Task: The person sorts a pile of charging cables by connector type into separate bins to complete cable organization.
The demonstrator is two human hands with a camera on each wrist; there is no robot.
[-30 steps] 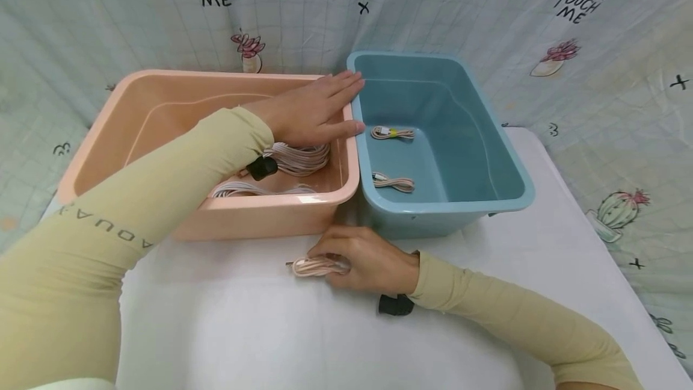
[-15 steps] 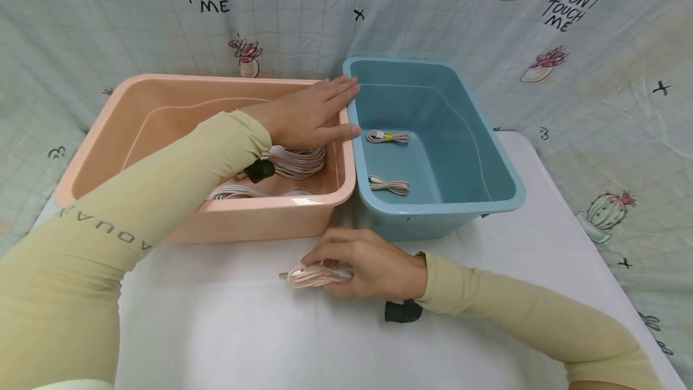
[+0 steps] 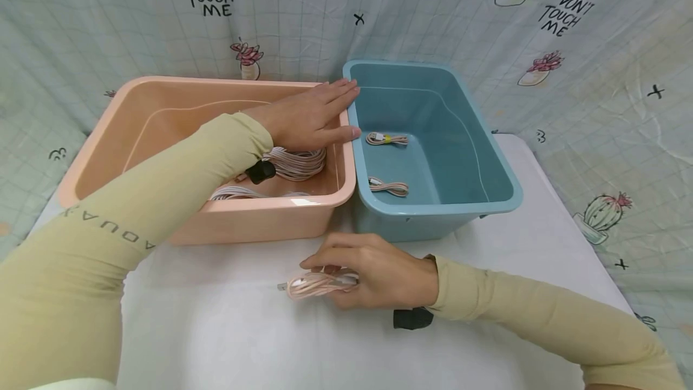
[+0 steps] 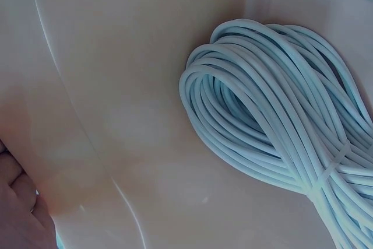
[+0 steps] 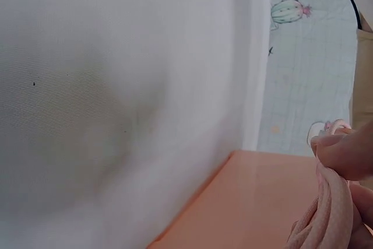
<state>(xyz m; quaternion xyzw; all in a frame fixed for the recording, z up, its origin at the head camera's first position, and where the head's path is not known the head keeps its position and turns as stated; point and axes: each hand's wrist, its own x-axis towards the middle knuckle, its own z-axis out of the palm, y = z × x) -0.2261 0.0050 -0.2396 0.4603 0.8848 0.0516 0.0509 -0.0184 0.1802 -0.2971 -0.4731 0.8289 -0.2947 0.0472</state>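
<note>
My right hand [image 3: 373, 272] grips a coiled pink charging cable [image 3: 314, 285] over the table in front of the bins; its metal plug end points left. In the right wrist view the thumb presses on the cable's loops [image 5: 326, 208]. My left hand [image 3: 308, 114] lies with straight fingers across the touching rims of the orange bin [image 3: 260, 221] and the blue bin [image 3: 449, 209]. Beneath the left wrist, a large tied coil of white cable [image 4: 262, 103] rests in the orange bin. Two small bundled cables, one with a yellow band [image 3: 387, 138], the other plain [image 3: 388, 186], lie in the blue bin.
Another white cable [image 3: 235, 192] lies near the orange bin's front wall, partly hidden by the left forearm. Both bins stand at the back of the white-covered table [image 3: 227, 324], against a printed curtain [image 3: 303, 11].
My right hand has moved slightly toward me and to the right, bringing the pink charging cable along. The left hand stays on the rims. The head view has shifted a little.
</note>
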